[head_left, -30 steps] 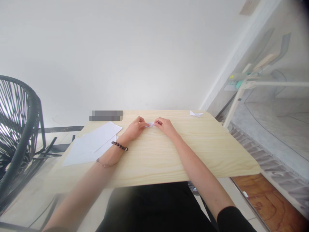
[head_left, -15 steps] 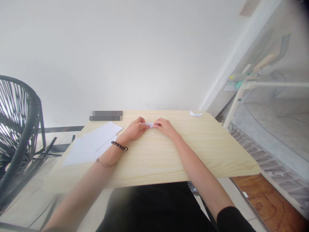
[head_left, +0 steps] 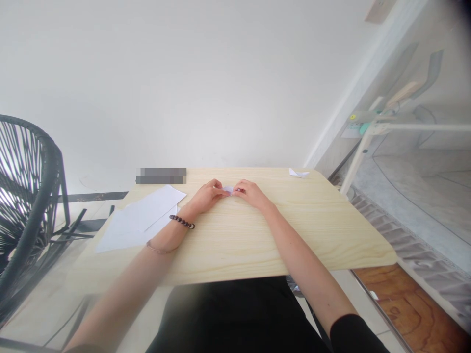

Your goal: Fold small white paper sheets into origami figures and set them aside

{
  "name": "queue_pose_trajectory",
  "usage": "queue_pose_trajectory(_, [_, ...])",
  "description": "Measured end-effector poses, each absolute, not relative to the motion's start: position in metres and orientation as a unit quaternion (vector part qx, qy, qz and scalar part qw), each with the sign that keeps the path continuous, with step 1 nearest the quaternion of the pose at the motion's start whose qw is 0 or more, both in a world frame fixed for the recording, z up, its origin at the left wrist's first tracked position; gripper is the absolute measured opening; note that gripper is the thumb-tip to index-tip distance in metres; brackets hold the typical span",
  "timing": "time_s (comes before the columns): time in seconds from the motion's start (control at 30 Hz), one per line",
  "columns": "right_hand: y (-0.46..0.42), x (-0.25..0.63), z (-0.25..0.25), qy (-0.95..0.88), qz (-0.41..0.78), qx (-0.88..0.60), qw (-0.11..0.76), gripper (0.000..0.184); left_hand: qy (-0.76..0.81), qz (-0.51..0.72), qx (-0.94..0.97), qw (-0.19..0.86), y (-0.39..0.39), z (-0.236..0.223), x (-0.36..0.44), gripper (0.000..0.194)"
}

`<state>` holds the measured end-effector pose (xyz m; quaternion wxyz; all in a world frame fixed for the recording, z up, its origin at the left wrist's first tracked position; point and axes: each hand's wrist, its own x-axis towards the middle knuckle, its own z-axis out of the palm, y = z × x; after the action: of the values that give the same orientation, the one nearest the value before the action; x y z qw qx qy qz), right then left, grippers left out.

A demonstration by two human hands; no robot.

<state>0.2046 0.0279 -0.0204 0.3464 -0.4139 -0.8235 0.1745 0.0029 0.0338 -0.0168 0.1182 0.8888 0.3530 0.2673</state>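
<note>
A small folded piece of white paper [head_left: 228, 189] is pinched between my two hands over the middle of the table [head_left: 235, 245]. My left hand [head_left: 207, 195] grips its left end with thumb and fingers, and dark beads circle that wrist. At the paper's right end, my right hand [head_left: 251, 192] pinches it between thumb and fingertips. Most of the paper is covered by my fingers, so its full shape is hidden. Toward the far right corner lies a small folded white paper shape [head_left: 299, 173], like a little boat, apart from both hands.
Flat white paper sheets [head_left: 142, 218] overlap on the table's left side, partly under my left forearm. A pixelated dark object [head_left: 161, 176] sits at the back left edge. A woven chair [head_left: 51, 162] stands left, and a white metal frame [head_left: 358, 164] rises at right.
My fingers have shifted slightly along the folded paper, and less of it shows between them now. The loose sheets and the paper shape at the back stay where they were.
</note>
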Motion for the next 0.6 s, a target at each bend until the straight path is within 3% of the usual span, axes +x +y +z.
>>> queue_pose_trajectory(0.27, [0.032,0.216,-0.023,-0.758,0.235,-0.459,0.399,0.02,0.392,0.336,0.838,0.177,0.036,-0.009,-0.002,0.023])
queue_pose_trajectory(0.6, [0.028,0.21,-0.02,-0.751,0.234,-0.452,0.421,0.016,0.432,0.387,0.775,0.252,0.04,-0.014,-0.002,0.022])
